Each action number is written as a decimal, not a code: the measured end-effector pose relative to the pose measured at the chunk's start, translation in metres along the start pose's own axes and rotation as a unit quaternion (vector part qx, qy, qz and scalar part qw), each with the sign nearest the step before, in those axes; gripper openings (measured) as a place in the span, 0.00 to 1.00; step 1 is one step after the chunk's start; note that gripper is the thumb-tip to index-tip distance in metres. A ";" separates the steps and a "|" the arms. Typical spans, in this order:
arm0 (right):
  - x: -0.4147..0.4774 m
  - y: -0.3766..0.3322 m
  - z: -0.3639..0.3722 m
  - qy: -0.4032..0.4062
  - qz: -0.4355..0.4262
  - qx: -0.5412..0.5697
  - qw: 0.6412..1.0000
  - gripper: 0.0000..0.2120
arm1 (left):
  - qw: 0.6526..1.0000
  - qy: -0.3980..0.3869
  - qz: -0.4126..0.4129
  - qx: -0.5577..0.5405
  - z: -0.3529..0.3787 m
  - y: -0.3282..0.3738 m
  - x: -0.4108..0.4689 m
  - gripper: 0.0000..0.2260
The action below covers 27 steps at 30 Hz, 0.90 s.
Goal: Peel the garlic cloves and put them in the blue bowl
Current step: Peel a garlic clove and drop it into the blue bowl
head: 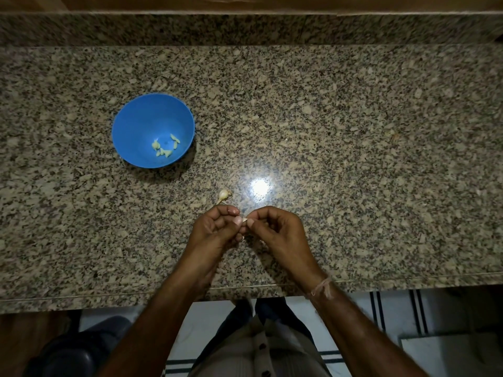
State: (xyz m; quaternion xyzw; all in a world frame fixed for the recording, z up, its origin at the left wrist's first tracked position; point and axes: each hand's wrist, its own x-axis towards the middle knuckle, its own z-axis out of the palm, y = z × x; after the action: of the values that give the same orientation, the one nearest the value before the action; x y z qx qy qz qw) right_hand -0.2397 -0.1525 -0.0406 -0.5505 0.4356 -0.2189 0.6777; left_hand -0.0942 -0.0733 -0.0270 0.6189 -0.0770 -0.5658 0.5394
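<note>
Speckled granite countertop (353, 131) fills most of the frame, with a raised ledge of the same stone along the top edge. At the upper left of centre sits the blue bowl (141, 123), upright, with a few pale yellow peeled cloves (166, 148) lying at its bottom. Right of the bowl and lower, a small garlic piece (223, 195) with a thin stalk rests on the stone, just above the hands.

Near the lower middle, the left hand (215, 227) and the right hand (277, 227) meet fingertip to fingertip, fingers curled, both pinching one small garlic clove (245, 220) between thumb and forefinger above the counter. A bright light glare (260, 186) shines on the stone just above them. A pale thread band (322, 288) circles the right wrist. Striped floor tiles (394, 308) show at lower right.
</note>
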 end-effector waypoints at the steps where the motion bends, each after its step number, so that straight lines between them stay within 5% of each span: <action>1: 0.001 -0.001 0.000 0.004 -0.005 -0.010 1.000 0.02 | 1.000 0.005 0.012 0.022 0.000 0.001 -0.001 0.05; 7: -0.004 -0.004 0.007 0.055 -0.118 -0.134 0.982 0.02 | 0.981 0.056 0.108 0.148 0.006 -0.001 -0.003 0.04; 12: -0.004 -0.006 0.009 0.072 -0.110 -0.106 0.986 0.03 | 1.000 0.004 -0.011 -0.026 0.009 0.002 -0.002 0.07; 27: -0.006 -0.008 0.014 0.064 -0.090 -0.070 0.991 0.03 | 0.995 -0.007 -0.033 -0.092 0.004 -0.005 0.003 0.10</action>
State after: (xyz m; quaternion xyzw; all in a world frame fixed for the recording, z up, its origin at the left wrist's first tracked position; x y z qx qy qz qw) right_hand -0.2301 -0.1426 -0.0309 -0.6185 0.4414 -0.2822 0.5857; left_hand -0.0987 -0.0753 -0.0316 0.5644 -0.0080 -0.5924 0.5749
